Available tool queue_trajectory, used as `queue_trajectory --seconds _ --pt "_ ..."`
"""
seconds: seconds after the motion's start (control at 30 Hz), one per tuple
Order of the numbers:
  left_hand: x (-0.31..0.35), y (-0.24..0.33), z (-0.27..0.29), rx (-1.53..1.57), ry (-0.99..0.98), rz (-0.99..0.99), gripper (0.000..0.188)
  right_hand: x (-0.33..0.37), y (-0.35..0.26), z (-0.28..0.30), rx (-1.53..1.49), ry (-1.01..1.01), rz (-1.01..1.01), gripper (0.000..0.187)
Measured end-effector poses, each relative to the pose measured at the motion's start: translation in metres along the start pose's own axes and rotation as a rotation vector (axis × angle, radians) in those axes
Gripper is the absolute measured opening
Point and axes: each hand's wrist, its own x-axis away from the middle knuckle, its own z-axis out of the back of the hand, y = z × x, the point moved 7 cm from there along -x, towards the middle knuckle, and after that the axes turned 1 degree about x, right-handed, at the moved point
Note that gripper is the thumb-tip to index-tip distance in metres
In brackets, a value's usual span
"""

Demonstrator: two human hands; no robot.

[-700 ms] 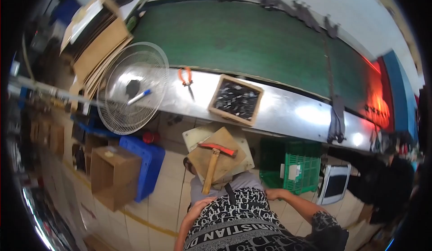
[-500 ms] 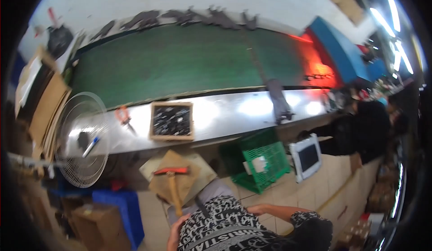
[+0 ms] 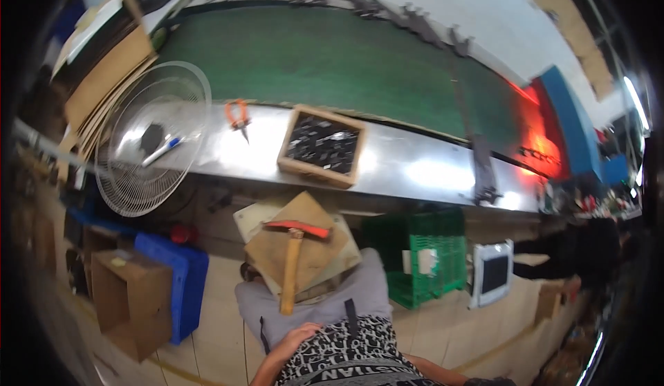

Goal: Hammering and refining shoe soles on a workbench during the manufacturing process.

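Note:
My left hand (image 3: 304, 333) rests at my waist, on the grey cloth over my lap (image 3: 259, 299), beside the patterned shirt. Its fingers look stretched out, and nothing shows in them. Of my right arm only the forearm (image 3: 436, 371) comes into view at the lower edge; the shirt hides most of that hand. Just ahead of my lap, a hammer (image 3: 293, 261) with an orange-red head and wooden handle lies on a brown square board (image 3: 311, 213). A paler board (image 3: 252, 220) lies beneath that one. Neither hand touches the hammer.
Ahead, a wooden box of small dark pieces (image 3: 321, 144) and orange-handled pliers (image 3: 238, 117) lie on the metal ledge (image 3: 436, 171) beside a green conveyor belt (image 3: 332, 54). A fan (image 3: 149, 144) stands left, a green crate (image 3: 436, 261) right. Another person (image 3: 581, 254) is farther right.
The view has swung, so the bench sits higher and the lap shows more fully. My left hand now lies more openly on the lap; my right hand has dropped lower, mostly out of sight.

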Motion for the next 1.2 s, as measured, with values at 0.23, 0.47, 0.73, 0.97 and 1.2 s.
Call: queue_trajectory --seconds 0.23,0.47,0.73,0.97,1.2 --pt "-0.002 -0.071 0.002 0.088 0.110 -0.044 0.031 -0.050 -0.156 0.084 0.585 0.283 0.074 0.022" --pt "0.018 -0.058 0.037 0.280 0.397 -0.127 0.024 -0.072 -0.421 0.051 0.480 0.829 0.778 0.027" --pt "0.038 -0.101 0.213 -0.737 1.220 -0.134 0.029 -0.290 -0.337 -0.065 1.393 -0.093 -0.142 0.036" --pt "0.054 -0.310 0.297 -0.125 1.147 0.335 0.046 -0.359 -0.214 -0.092 1.250 -0.575 -0.459 0.048" --pt "0.066 -0.311 0.184 -0.051 0.826 0.419 0.045 -0.250 -0.234 -0.058 1.352 -0.433 -0.414 0.046"
